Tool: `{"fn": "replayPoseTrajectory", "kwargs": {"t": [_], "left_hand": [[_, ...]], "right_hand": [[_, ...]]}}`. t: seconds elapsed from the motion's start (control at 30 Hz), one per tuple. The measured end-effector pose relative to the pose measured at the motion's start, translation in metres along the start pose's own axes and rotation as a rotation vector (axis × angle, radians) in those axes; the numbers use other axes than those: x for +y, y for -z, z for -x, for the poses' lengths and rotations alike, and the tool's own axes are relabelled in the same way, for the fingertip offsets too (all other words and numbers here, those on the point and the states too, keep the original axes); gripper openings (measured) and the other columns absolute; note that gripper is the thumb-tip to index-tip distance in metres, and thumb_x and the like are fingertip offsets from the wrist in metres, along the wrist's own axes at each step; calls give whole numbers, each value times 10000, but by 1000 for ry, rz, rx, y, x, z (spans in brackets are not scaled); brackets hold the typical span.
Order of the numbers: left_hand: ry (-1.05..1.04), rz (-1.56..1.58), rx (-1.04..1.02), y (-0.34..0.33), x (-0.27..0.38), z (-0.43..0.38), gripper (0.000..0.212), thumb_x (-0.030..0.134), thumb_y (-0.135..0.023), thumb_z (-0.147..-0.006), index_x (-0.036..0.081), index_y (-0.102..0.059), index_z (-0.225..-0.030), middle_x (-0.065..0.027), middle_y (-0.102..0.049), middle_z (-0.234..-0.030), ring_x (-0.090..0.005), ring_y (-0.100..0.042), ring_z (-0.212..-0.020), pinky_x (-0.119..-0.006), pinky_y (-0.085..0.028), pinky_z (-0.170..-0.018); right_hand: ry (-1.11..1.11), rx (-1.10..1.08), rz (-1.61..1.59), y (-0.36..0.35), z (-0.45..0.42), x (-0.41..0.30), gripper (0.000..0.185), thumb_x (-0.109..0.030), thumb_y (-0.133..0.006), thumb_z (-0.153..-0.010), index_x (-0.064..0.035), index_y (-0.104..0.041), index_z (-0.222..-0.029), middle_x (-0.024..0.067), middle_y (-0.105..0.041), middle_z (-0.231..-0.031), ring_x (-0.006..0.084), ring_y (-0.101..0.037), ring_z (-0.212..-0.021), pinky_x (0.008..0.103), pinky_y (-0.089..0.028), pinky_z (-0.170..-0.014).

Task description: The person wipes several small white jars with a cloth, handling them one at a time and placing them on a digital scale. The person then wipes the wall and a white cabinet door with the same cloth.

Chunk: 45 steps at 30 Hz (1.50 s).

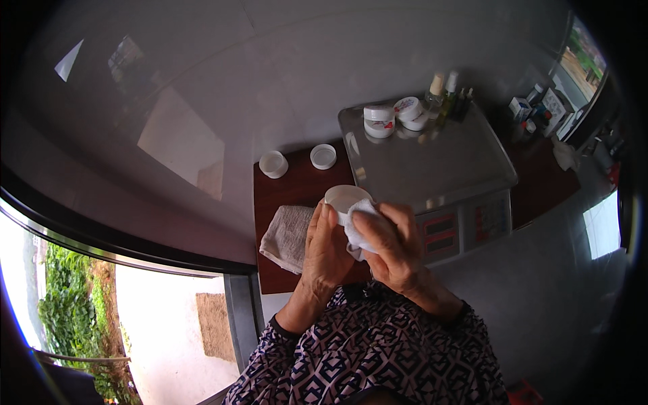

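My left hand (325, 243) holds a white round plastic jar or lid (347, 196), its hollow side showing, in front of my chest. In my right hand (392, 243) is a bunched white cloth (362, 230), pressed against the rim of that round piece. A folded grey towel (286, 239) lies on the dark red wooden table just left of my left hand. Farther back on the wood are an open white jar (274, 164) and a shallow white lid (323, 156), set apart from each other.
A digital scale with a steel platform (430, 162) stands at the right. On its back edge are white jars (379, 121), a pump bottle (435, 93) and a spray bottle (449, 93). Small boxes (520, 109) and bottles lie beyond. A grey wall rises behind; a window is at left.
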<state>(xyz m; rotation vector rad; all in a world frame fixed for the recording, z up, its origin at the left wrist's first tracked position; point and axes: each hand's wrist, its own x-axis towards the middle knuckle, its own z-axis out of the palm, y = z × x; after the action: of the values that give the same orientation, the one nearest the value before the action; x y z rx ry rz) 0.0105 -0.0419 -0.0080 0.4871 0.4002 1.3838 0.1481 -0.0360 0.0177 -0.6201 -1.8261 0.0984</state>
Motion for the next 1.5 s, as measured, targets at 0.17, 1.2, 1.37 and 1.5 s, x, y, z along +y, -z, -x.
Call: {"fn": "replayPoseTrajectory", "kwargs": {"t": [0.17,1.2,1.37,1.5], "left_hand": [[-172,-12,-94,-20,-1,0,447,273,-589,-910,7,-422,-1228,-108,-544,-1176,-200,-536,-1098,-357,-430,-973],[-488,-1604,-80,-49,44,-168,573,149,-757,-750,51,-527,-1265,-125,-513,-1172,-210,-552,-1024,-310,-509,-805],[-570,-1747,-205,-62,30,-200,510,177,-781,-705,34,-574,-1149,-137,-551,-1112,-285,-549,-1051,-364,-487,-858],[-544,-1825,-246,-72,21,-204,443,186,-784,-692,32,-588,-1059,-132,-576,-1065,-297,-553,-1023,-388,-472,-866]], "right_hand": [[-280,-28,-195,18,-11,5,388,20,-581,-811,7,-540,-1197,152,-551,-1087,260,-595,-952,325,-492,-812],[-472,-182,-223,57,-18,69,417,-4,-540,-755,30,-547,-1170,181,-577,-1063,295,-598,-933,347,-479,-807],[-412,-205,-235,60,-18,71,456,45,-579,-738,24,-512,-1190,184,-543,-1091,337,-571,-956,396,-486,-803],[-400,-203,-247,62,-16,72,488,37,-597,-719,27,-505,-1197,190,-532,-1104,340,-567,-957,400,-480,-809]]}}
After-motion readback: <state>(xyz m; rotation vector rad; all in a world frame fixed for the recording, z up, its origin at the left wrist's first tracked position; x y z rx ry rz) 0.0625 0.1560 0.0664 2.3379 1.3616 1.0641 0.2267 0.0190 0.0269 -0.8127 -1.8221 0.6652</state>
